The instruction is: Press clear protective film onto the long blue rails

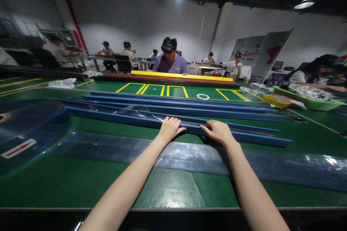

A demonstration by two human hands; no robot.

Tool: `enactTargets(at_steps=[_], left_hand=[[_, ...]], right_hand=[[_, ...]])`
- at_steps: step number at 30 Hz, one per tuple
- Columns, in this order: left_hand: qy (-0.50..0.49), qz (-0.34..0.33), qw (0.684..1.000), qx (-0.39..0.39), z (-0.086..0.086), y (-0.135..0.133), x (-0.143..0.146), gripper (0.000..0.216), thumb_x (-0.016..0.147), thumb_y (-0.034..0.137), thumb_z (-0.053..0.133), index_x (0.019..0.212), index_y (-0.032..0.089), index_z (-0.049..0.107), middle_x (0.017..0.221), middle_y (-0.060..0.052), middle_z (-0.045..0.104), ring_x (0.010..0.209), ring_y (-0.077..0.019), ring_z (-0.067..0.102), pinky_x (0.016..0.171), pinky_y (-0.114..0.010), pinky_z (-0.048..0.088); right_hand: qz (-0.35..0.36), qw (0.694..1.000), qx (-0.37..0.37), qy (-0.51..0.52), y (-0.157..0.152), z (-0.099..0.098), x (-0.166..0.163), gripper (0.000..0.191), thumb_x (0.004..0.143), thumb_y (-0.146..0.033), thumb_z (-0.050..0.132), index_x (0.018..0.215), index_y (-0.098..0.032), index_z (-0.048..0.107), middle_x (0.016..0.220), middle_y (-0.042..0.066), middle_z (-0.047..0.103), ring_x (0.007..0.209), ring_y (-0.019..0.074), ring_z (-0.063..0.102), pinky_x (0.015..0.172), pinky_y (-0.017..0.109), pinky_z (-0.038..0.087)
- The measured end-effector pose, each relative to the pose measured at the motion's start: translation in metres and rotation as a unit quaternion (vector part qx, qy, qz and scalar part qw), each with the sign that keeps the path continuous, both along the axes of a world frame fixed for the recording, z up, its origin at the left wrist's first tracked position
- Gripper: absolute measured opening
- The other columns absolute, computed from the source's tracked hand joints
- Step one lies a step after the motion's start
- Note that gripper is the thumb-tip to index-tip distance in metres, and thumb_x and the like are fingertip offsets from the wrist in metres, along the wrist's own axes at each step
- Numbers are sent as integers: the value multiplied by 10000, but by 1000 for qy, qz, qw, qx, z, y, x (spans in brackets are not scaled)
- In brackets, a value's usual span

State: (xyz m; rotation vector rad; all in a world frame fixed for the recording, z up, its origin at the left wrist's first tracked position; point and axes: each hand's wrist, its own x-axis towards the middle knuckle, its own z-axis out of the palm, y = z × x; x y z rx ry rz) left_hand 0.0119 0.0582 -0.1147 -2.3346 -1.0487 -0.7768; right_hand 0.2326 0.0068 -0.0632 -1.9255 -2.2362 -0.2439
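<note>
Several long blue strips lie side by side across the green table. My left hand rests on the nearest blue strip, its fingers curled over the strip's far edge. My right hand grips the same strip a little to the right, thumb pointing left, fingers bent over it. A clear plastic film lies flat on the table just in front of the strip, under my forearms.
A roll of tape sits on the yellow-lined area beyond the strips. Yellow and red strips lie at the far edge, where a person in a purple shirt works. A green tray and yellow tray stand right.
</note>
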Motion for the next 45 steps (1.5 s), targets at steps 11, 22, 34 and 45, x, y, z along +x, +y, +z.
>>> enactTargets(at_steps=[11, 22, 34, 45], left_hand=[[6, 2, 1000, -8, 0, 0, 1, 375, 824, 508, 475, 764, 152, 575, 749, -56, 630, 729, -196, 545, 662, -319, 283], [-4, -17, 1000, -22, 4, -3, -2, 377, 815, 525, 476, 862, 164, 575, 842, -63, 628, 799, -206, 541, 722, -328, 302], [30, -43, 999, -15, 4, -2, 0, 327, 835, 476, 482, 807, 158, 554, 792, -49, 622, 770, -186, 539, 689, -304, 305], [17, -37, 998, -40, 0, 0, 1, 372, 840, 500, 454, 738, 159, 561, 729, -50, 625, 720, -179, 560, 653, -299, 304]], right_hand=[[94, 992, 49, 74, 9, -19, -15, 129, 827, -309, 497, 800, -190, 539, 833, 28, 587, 777, 136, 526, 623, 215, 322], [44, 998, -14, 48, 3, -1, -9, 137, 783, -319, 532, 737, -193, 559, 777, 18, 603, 682, 125, 518, 554, 221, 265], [16, 997, -35, 63, 0, 1, 5, 134, 768, -313, 531, 721, -192, 563, 778, 24, 618, 688, 130, 516, 556, 215, 270], [17, 998, -33, 58, 1, 0, 4, 139, 772, -318, 525, 715, -193, 546, 780, 25, 608, 691, 133, 510, 557, 218, 270]])
